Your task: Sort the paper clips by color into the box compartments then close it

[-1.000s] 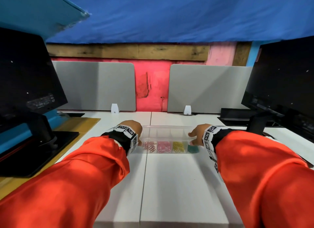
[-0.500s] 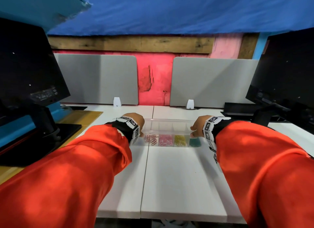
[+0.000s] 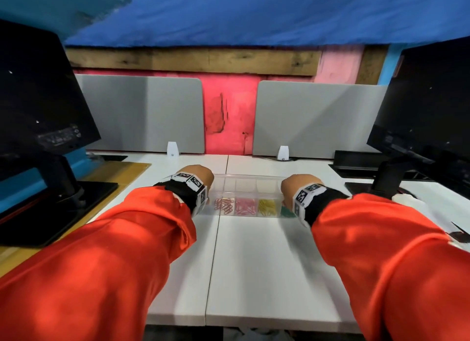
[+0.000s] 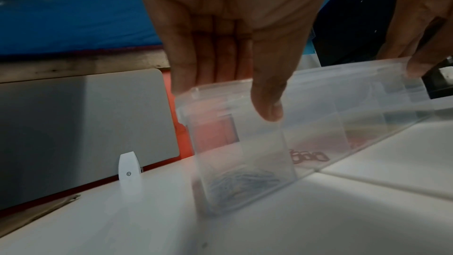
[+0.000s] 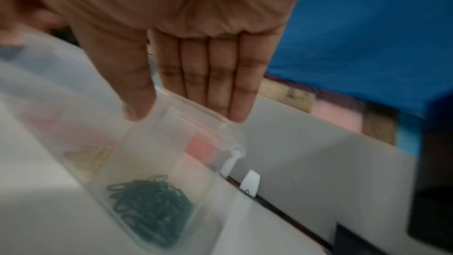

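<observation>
On the white worktop point(image 3: 254, 264) the clear box point(image 3: 250, 200) holds sorted paper clips point(image 3: 245, 206), its raised lid point(image 4: 343, 77) pinched at each end by left hand point(image 3: 201, 176) and right hand point(image 3: 298, 185)

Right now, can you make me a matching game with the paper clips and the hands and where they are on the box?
Things
1. green paper clips
2. yellow paper clips
3. left hand
4. right hand

Places
A. at the right end of the clear box, on its lid
B. in the compartment just left of the green ones
C. at the left end of the box, on its lid
D. in the rightmost compartment

Pairs: 1-D, 2-B, 3-C, 4-A
</observation>
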`<state>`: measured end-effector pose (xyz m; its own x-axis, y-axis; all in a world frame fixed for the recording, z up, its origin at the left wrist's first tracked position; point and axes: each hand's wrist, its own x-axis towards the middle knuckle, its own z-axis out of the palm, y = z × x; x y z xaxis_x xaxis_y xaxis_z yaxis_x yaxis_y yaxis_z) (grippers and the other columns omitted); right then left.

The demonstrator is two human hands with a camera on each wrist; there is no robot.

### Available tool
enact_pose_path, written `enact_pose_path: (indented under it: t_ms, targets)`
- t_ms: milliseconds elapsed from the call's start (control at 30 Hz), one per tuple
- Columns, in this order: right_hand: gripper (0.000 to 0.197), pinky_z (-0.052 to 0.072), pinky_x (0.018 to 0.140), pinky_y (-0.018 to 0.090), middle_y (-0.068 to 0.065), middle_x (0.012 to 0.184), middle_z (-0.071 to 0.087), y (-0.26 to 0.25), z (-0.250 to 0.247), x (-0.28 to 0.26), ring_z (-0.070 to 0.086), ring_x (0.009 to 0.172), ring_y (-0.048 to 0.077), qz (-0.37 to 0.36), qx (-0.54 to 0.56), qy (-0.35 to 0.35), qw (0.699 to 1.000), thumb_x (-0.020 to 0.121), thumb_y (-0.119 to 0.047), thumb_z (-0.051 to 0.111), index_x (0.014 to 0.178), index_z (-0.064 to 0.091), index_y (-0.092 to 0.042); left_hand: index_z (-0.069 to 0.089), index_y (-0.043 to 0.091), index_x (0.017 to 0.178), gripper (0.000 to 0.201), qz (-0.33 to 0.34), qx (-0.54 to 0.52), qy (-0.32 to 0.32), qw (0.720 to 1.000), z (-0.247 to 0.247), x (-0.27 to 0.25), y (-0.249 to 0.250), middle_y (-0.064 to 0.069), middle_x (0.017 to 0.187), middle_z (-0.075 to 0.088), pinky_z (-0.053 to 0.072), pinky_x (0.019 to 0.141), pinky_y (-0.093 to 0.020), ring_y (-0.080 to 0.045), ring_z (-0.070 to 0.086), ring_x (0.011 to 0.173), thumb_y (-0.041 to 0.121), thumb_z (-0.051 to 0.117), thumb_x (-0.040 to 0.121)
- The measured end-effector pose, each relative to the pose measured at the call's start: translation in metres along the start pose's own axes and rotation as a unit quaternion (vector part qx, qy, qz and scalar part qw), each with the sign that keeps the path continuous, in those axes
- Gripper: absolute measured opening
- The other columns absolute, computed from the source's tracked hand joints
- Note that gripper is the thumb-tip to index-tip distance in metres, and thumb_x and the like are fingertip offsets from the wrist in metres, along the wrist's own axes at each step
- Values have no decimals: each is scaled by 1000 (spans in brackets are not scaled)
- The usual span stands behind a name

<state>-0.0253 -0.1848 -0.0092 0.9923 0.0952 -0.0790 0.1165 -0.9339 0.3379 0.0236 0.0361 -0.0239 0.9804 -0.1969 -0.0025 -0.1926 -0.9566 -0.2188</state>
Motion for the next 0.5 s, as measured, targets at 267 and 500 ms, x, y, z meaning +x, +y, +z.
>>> enact_pose_path:
  t_ms: [267, 500]
  targets:
    - [43, 46, 78, 26, 3, 110, 67, 15, -2, 9, 61, 94, 23, 18, 45, 2, 999, 83, -51, 57, 105, 67, -15, 67, 8, 107, 41, 4, -57, -47, 997, -15, -1, -6, -5, 101, 65, 41, 69, -23, -24, 61, 94, 34, 74, 76]
    - [30, 39, 69, 24, -5, 75, 62, 39, -10, 21, 56, 79, 18, 36, 232, 85, 968, 85, -48, 57, 73, 67, -22, 76, 22, 85, 30, -23, -219, -48, 974, -20, 11, -36, -2, 90, 75, 51, 88, -33, -17, 66, 85, 47, 73, 69]
